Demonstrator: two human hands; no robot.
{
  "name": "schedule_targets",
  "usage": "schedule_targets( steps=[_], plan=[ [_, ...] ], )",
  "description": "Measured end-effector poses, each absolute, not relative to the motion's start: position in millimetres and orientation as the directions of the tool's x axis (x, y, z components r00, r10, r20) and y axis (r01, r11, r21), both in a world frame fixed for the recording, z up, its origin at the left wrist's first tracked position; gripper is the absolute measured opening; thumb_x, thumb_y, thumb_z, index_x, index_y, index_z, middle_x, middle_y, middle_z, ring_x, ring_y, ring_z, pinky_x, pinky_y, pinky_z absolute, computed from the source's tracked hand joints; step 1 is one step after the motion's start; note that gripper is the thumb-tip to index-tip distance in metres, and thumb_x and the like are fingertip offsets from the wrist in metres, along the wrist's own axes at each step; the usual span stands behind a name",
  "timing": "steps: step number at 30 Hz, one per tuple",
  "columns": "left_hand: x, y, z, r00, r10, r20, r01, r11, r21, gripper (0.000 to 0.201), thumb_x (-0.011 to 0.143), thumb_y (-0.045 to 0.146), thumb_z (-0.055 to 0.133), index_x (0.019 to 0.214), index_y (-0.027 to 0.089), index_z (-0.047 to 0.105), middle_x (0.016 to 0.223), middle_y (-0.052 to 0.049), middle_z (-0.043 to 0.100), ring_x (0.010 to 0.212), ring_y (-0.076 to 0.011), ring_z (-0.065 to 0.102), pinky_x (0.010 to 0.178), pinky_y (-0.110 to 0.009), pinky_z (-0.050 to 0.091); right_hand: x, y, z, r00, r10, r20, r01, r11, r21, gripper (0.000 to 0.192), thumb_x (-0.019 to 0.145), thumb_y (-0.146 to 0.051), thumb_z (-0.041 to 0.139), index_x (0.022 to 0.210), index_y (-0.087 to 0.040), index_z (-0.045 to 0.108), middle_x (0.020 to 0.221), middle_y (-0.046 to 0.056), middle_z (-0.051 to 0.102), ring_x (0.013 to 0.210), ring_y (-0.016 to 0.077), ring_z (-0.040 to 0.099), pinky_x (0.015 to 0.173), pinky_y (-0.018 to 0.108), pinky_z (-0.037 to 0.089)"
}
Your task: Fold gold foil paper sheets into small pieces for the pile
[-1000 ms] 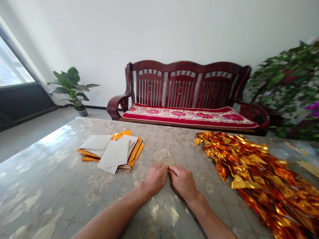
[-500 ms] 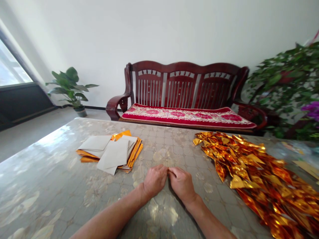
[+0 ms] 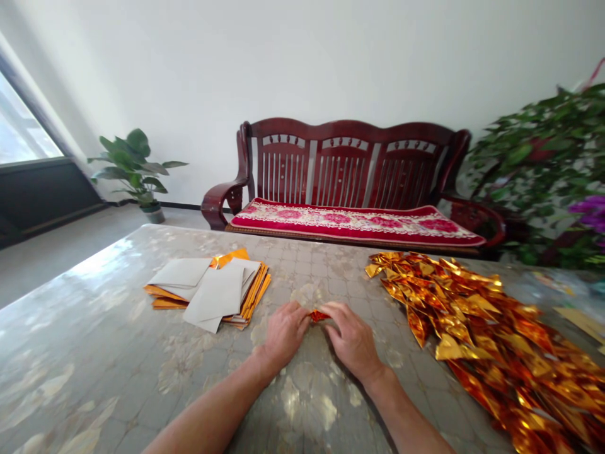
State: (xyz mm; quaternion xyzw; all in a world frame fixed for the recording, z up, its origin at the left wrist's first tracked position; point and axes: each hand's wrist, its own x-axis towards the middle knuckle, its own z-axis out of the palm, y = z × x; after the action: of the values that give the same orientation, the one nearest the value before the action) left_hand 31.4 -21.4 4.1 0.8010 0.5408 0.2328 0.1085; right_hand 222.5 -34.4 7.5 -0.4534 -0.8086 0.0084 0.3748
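Two hands, left (image 3: 283,333) and right (image 3: 352,340), are pinching a small crinkled gold-foil piece (image 3: 319,315) between fingertips, low over the glossy table (image 3: 94,353), now showing more than earlier.

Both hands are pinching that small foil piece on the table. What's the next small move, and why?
Probably press the fold flat. The left hand and right hand pinch the foil piece low over the table, and most of it is hidden, so it looks half-folded.
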Motion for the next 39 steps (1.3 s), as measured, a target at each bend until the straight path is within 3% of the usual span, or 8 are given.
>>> schedule_targets(
  steps=[4,8,12,18,28,39],
  plan=[
    [30,-21,3,0.311,0.907,0.285,0.805,-0.411,0.429,0.023,0.1,0.029,0.049,0.096,0.025,0.071,0.087,-0.001,0.063,0.088,-0.016,0.059,0.078,-0.025,0.041,223,-33,8,-0.354,0.73,0.584,0.706,0.619,-0.345,0.022,0.093,-0.015,0.051,0.101,-0.024,0.069,0.105,0.006,0.069,0.096,0.0182,0.066,0.086,0.03,0.053],
    [28,-20,3,0.327,0.897,0.297,0.796,-0.431,0.425,0.026,0.1,0.029,0.049,0.087,0.023,0.07,0.083,0.0,0.062,0.083,-0.0146,0.058,0.075,-0.024,0.04,226,-29,0,-0.327,0.741,0.586,0.681,0.615,-0.398,0.022,0.094,-0.016,0.05,0.093,-0.022,0.071,0.091,0.005,0.07,0.086,0.0166,0.066,0.078,0.027,0.053],
    [26,-20,3,0.321,0.9,0.293,0.774,-0.428,0.466,0.026,0.1,0.03,0.049,0.087,0.023,0.071,0.082,0.0,0.061,0.084,-0.0144,0.058,0.075,-0.023,0.041,228,-28,-3,-0.328,0.737,0.591,0.667,0.624,-0.408,0.022,0.094,-0.016,0.05,0.095,-0.022,0.072,0.091,0.005,0.071,0.085,0.0164,0.066,0.078,0.026,0.052],
    [28,-24,6,0.31,0.889,0.338,0.69,-0.455,0.563,0.021,0.097,0.036,0.055,0.113,0.028,0.068,0.098,0.0,0.064,0.094,-0.0144,0.06,0.084,-0.024,0.044,227,-30,1,-0.375,0.709,0.597,0.696,0.641,-0.324,0.027,0.096,-0.015,0.046,0.099,-0.023,0.072,0.092,0.005,0.071,0.086,0.0161,0.066,0.079,0.026,0.051],
    [32,-23,3,0.279,0.872,0.403,0.728,-0.465,0.503,0.014,0.091,0.022,0.06,0.094,0.026,0.073,0.086,0.0,0.067,0.087,-0.0157,0.061,0.078,-0.025,0.043,220,-31,4,-0.458,0.605,0.651,0.663,0.721,-0.203,0.021,0.097,-0.013,0.05,0.096,-0.021,0.07,0.092,0.005,0.071,0.084,0.0172,0.063,0.078,0.028,0.05],
    [32,-19,0,0.281,0.865,0.417,0.735,-0.473,0.486,0.019,0.096,0.021,0.055,0.087,0.023,0.071,0.084,0.0,0.067,0.083,-0.0147,0.061,0.076,-0.025,0.042,217,-31,4,-0.444,0.618,0.649,0.663,0.714,-0.226,0.02,0.096,-0.013,0.052,0.098,-0.021,0.071,0.091,0.005,0.071,0.083,0.0169,0.064,0.078,0.028,0.05]
  ],
)
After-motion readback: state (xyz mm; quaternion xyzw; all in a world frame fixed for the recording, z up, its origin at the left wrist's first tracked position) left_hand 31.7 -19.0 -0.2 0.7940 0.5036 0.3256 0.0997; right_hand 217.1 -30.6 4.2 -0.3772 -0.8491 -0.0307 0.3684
